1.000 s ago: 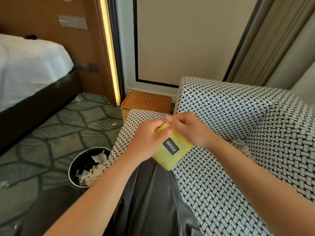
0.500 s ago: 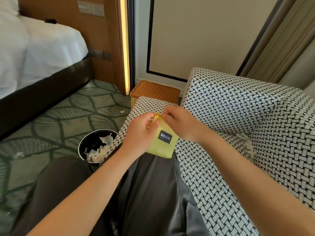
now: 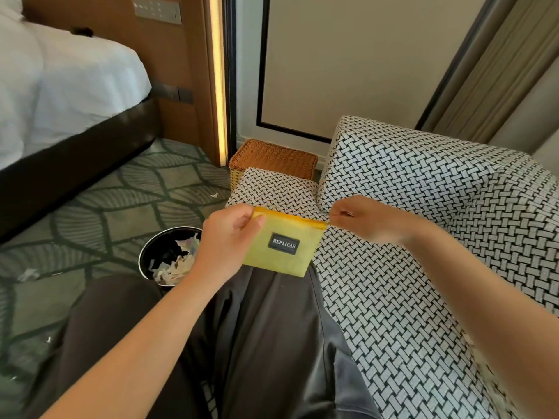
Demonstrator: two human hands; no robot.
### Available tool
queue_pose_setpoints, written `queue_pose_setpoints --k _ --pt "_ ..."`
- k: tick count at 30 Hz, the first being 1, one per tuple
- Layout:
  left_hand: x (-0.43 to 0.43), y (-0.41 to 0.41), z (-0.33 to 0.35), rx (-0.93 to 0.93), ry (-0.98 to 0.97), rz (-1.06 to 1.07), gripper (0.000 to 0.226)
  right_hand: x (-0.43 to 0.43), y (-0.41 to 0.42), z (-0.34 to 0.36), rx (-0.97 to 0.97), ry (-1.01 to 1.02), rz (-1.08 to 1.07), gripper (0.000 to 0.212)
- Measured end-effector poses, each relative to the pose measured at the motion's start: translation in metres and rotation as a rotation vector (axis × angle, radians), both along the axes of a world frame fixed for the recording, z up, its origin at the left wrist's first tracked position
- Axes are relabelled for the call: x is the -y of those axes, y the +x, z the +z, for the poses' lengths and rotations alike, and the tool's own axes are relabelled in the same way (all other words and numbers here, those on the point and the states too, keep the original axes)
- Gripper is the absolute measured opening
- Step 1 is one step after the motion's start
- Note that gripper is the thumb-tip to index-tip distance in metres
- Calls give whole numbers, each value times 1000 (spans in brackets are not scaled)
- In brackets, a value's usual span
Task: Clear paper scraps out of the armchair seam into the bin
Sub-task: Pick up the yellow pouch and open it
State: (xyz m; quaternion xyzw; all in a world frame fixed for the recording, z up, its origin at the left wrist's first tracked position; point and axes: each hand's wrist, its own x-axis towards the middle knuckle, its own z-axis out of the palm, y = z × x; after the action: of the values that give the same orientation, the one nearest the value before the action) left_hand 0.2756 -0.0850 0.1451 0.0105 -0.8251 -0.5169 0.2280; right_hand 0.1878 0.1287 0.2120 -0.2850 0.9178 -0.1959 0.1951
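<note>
A small yellow zip pouch (image 3: 282,247) with a black label hangs over my lap, in front of the armchair (image 3: 423,213) with its black-and-white woven cover. My left hand (image 3: 227,240) grips the pouch's left top corner. My right hand (image 3: 369,219) pinches the zip pull at the pouch's right top corner. A black round bin (image 3: 148,252) stands on the carpet left of my knee, with torn paper scraps (image 3: 177,263) inside. A few small white scraps (image 3: 470,340) lie along the seat seam at the lower right, partly hidden by my right forearm.
A wicker basket (image 3: 272,158) stands behind the armchair's left arm. A bed with white linen (image 3: 60,83) fills the upper left. Loose scraps (image 3: 28,275) lie on the patterned carpet (image 3: 99,213). Curtains (image 3: 496,65) hang at the right.
My right hand has moved from the pouch's left corner to its right corner, along the zip. The pouch now hangs flatter and the view has shifted right.
</note>
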Motion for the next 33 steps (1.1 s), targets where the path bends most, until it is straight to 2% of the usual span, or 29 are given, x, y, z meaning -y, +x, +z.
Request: queue_pose_setpoints --k 2,5,8,11,14,18,26,29,33 --pt "3 4 -1 1 -9 -22 43 2 2 1 -6 -39 -8 23" --pt "8 9 2 23 20 -46 15 10 6 3 -29 -81 21 23" --pt "14 17 5 23 11 -101 18 15 10 4 -21 -98 58 25" --pt "14 22 8 44 -87 -147 9 16 12 3 -31 -112 56 26" --pt "12 22 10 30 -157 -114 13 18 13 1 -47 -148 29 27" --pt "10 22 11 4 -231 -98 15 26 17 6 -179 -175 0 28" --pt "10 25 11 7 -275 -83 23 67 26 23 -221 -171 206 11" --pt "9 26 11 -5 -286 -90 26 77 26 22 -250 -126 266 11" --pt "11 27 10 -10 -268 -111 32 74 24 22 -196 -76 284 15"
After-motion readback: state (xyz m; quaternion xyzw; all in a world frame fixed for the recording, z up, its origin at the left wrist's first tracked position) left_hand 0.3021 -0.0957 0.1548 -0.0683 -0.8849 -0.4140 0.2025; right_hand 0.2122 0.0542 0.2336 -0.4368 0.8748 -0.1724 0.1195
